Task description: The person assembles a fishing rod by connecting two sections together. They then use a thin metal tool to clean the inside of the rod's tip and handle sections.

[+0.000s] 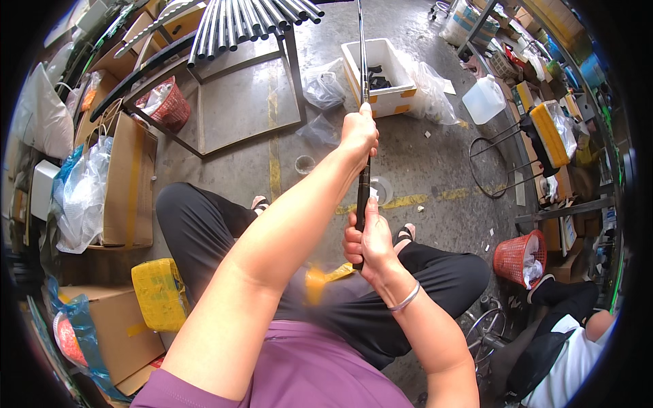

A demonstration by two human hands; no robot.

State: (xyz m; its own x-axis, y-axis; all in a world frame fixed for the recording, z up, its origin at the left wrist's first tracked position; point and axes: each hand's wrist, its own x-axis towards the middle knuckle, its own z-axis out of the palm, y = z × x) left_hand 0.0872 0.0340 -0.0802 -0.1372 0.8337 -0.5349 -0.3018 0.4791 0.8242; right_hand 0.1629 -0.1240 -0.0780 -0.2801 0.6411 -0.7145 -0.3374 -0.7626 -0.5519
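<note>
A long golf club shaft (362, 47) with a black grip (364, 180) runs upright through the middle, its far end out of view. My left hand (358, 136) is wrapped round the upper part of the grip, thumb pointing along the shaft. Lower down, my right hand (373, 241) closes round the grip near its butt end, thumb laid along it. Between my legs and below the butt end is a yellow-orange thing (315, 284), partly blurred, its kind unclear.
Metal shafts (248, 24) lie bundled over a metal frame (252, 143) at far left. Ahead stands a white foam box (388, 102) with black pieces. To the right are a plastic jug (484, 100), wire stand (486, 166) and red basket (511, 258). Another person (571, 360) sits lower right.
</note>
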